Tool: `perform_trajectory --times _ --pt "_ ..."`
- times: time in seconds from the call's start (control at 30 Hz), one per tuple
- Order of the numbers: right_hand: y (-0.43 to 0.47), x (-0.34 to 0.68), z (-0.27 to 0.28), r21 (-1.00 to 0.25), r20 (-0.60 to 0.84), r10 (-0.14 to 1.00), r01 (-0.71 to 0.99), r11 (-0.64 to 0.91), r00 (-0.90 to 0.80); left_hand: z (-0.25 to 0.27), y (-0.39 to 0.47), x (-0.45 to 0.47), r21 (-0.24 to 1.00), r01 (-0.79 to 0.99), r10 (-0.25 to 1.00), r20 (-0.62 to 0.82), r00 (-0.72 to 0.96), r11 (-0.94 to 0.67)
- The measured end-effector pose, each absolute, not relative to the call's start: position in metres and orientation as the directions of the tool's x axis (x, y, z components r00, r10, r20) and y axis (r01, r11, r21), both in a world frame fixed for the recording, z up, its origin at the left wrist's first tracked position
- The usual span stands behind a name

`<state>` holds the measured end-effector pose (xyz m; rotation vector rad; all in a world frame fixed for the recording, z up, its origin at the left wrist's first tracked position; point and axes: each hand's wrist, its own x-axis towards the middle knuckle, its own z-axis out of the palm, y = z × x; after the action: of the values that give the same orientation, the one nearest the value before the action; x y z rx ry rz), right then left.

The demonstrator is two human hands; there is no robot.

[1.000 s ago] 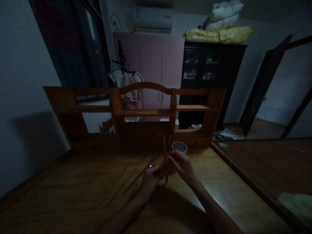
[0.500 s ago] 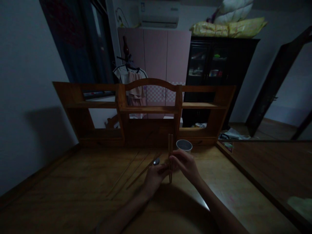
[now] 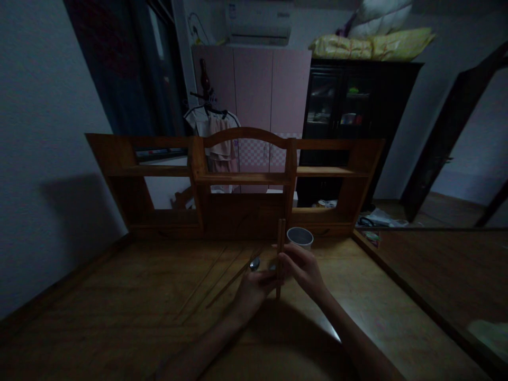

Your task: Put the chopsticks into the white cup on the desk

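A pair of wooden chopsticks (image 3: 281, 233) stands upright between my two hands, their lower ends close to the wooden tabletop (image 3: 190, 338). My right hand (image 3: 304, 267) pinches them around the middle, thumb and fingertips closed. Lower down, my left hand (image 3: 256, 291) has its fingers closed about the same chopsticks, though its fingertips are partly hidden. Just past the left hand lies a shiny metal spoon (image 3: 254, 263). Several loose chopsticks (image 3: 226, 286) rest slantwise on the tabletop to the left. Behind my right hand stands a white-rimmed cup (image 3: 300, 238), its lower part covered by the hand.
A wooden shelf unit (image 3: 242, 179) runs along the tabletop's far edge. At the left rises a wall (image 3: 47, 222). A raised wooden edge (image 3: 413, 296) borders the right side. Beyond are pink cabinets (image 3: 253, 90) and a dark cabinet (image 3: 361, 106). The room is dim.
The upright chopsticks have shifted slightly right and now line up closer together. Both hands stay in nearly the same place, with only small finger movements.
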<state>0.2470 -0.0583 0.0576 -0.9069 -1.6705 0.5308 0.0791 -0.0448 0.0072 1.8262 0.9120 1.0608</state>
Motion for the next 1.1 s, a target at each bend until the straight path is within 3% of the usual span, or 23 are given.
perform_trajectory --times 0.63,1.1 --pt "-0.0584 0.2464 0.0559 -0.766 0.599 0.794 0.215 0.605 -0.102 0.0069 -0.0458 0.0808 0.882 0.138 0.842 0.369 0.394 -0.451" --pt "-0.0593 0.2476 0.0575 -0.738 0.605 0.786 0.281 0.613 -0.125 0.0079 -0.0464 0.0805 0.884 0.164 0.845 0.341 0.413 -0.437"
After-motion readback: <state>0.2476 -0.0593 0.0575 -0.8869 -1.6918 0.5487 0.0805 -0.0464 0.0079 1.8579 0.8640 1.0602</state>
